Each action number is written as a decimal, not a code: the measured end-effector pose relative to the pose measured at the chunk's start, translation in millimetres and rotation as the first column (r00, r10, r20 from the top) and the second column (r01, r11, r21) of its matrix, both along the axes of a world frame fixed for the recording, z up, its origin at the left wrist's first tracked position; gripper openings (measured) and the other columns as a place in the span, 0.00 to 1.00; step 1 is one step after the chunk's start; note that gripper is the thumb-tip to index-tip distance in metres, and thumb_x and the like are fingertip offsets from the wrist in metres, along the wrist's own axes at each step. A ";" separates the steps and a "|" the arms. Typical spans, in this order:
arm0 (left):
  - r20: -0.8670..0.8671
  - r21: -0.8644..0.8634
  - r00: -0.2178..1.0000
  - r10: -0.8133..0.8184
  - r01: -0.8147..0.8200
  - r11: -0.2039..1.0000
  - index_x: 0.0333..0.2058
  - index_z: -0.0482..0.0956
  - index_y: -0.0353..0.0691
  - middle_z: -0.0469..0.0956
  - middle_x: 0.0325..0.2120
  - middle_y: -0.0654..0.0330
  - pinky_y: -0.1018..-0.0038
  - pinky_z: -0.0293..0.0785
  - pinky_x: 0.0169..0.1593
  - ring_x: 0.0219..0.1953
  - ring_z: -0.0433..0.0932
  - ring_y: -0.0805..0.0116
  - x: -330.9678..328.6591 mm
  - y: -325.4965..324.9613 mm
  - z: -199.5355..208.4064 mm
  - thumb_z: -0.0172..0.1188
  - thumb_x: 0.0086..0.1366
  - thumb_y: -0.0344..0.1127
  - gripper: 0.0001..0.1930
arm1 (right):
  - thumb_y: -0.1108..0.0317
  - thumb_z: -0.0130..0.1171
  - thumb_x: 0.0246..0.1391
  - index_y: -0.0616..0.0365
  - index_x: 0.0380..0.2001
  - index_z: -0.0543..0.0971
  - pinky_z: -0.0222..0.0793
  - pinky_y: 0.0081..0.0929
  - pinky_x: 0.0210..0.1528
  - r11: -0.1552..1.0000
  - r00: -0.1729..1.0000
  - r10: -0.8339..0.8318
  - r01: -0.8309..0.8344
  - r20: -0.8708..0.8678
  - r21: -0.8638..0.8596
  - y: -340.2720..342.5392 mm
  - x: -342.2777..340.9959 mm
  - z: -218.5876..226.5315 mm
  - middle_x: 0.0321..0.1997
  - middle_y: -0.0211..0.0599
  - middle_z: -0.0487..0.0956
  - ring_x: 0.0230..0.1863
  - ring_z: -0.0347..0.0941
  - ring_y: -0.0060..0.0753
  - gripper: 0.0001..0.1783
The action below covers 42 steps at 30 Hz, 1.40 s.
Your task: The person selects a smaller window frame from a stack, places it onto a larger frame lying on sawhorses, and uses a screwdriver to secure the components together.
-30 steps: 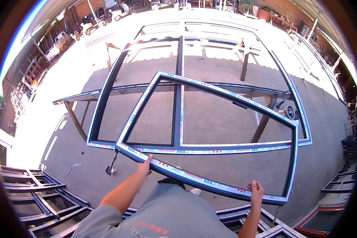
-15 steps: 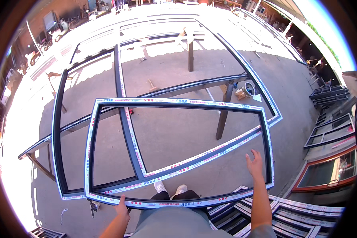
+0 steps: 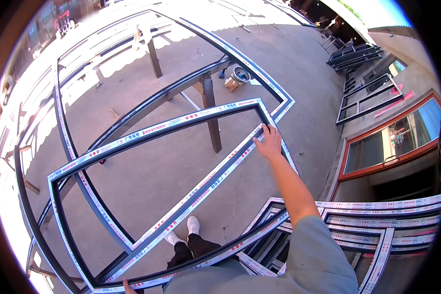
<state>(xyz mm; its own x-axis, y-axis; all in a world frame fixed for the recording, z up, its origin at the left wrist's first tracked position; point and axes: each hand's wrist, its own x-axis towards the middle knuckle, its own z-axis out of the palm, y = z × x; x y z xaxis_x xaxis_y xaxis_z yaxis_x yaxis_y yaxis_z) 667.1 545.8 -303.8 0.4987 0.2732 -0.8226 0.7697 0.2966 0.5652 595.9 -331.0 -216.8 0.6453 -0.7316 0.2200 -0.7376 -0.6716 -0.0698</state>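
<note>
A small rectangular window frame, dark with printed protective film, slants in front of me, its near bar close to my body. At its near bar my left hand shows only a thumb and a little of the hand; it grips the bar, its other fingers hidden. My right hand lies over the small frame's right side bar, thumb and fingers stretched and apart. Beneath the small frame is a larger, divided window frame. The large frame's near bar shows through the small frame's opening and runs toward my right hand.
Dark support beams on legs carry the large frame. A bucket stands beyond. Filmed frames are stacked at my right. A reddish-brown framed window and more dark frames line the right side.
My view has swung right, so the frames appear shifted left and tilted. My right hand has moved from inside the small frame's opening onto its right bar. The left hand stays at the near bar.
</note>
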 end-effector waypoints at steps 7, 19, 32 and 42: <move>-0.130 -0.002 0.991 0.039 -0.040 0.999 0.44 0.77 0.42 0.78 0.42 0.57 0.53 0.74 0.58 0.48 0.77 0.56 -9.5 -62.7 33.2 0.60 0.68 0.47 0.16 | 0.30 0.66 0.48 0.61 0.74 0.55 0.52 0.47 0.74 0.864 0.924 -0.376 0.375 -0.064 0.336 -90.1 -62.3 -5.0 0.74 0.61 0.59 0.75 0.55 0.59 0.63; -0.112 0.244 0.982 0.149 -0.118 0.963 0.43 0.74 0.39 0.76 0.34 0.57 0.49 0.78 0.49 0.38 0.79 0.59 -0.1 -98.7 72.1 0.64 0.58 0.38 0.16 | 0.60 0.68 0.58 0.65 0.59 0.74 0.68 0.33 0.58 0.742 0.950 -0.122 -0.104 0.287 0.662 -176.2 -38.3 -70.6 0.53 0.42 0.80 0.52 0.75 0.37 0.30; -0.004 0.324 0.945 0.327 -0.308 0.894 0.37 0.71 0.37 0.71 0.27 0.59 0.58 0.80 0.31 0.25 0.76 0.64 -26.7 -88.6 60.7 0.67 0.53 0.29 0.15 | 0.70 0.65 0.49 0.67 0.50 0.78 0.70 0.30 0.50 0.437 0.935 -0.276 -0.084 0.223 0.896 -225.6 -41.6 -114.7 0.43 0.37 0.80 0.43 0.75 0.33 0.23; 0.104 0.190 0.941 0.321 -0.336 0.922 0.42 0.70 0.40 0.73 0.31 0.59 0.60 0.81 0.35 0.31 0.78 0.63 -46.2 -64.2 77.8 0.62 0.55 0.28 0.16 | 0.67 0.63 0.51 0.68 0.51 0.78 0.71 0.30 0.48 0.657 0.895 -0.185 -0.194 0.405 0.728 -178.5 -43.9 2.4 0.43 0.38 0.80 0.42 0.75 0.34 0.24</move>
<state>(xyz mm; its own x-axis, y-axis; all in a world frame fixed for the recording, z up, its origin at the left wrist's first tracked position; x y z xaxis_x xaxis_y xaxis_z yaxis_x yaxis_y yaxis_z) 620.9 481.6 -226.0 0.4063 0.5886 -0.6989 0.6050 0.3999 0.6885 552.1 -509.5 -214.4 0.6311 -0.7611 -0.1497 -0.5022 -0.2538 -0.8266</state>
